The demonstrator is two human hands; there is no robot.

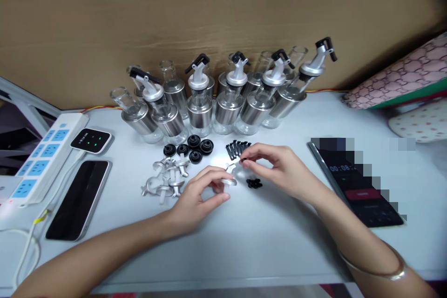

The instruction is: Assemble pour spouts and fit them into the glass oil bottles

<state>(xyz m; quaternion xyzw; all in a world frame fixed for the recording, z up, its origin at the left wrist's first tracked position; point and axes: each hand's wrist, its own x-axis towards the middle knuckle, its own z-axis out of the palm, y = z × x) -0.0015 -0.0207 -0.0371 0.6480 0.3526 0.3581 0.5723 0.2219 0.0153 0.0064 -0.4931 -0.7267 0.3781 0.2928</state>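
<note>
My left hand (195, 198) grips a silver pourer spout (229, 181) by its round flange, its narrow end pointing up. Close to its right, my right hand (284, 170) pinches a small black part (243, 160) between thumb and fingertips, just apart from the spout. Beyond the right fingers lies a row of slim black levers (237, 149). Several tiny black pieces (254, 183) sit in a cluster below that hand. Left of my left hand is a loose pile of silver spouts (165, 190), with several round black stoppers (194, 156) behind it.
Glass bottles with steel sleeves (199, 111) line the back against a cardboard sheet (209, 9); several bear pourers. At left are a power strip (52, 149), a small Wi-Fi device (91, 141) and a phone (79, 200). Another phone (363, 195) lies at right, near patterned rolls (401, 72).
</note>
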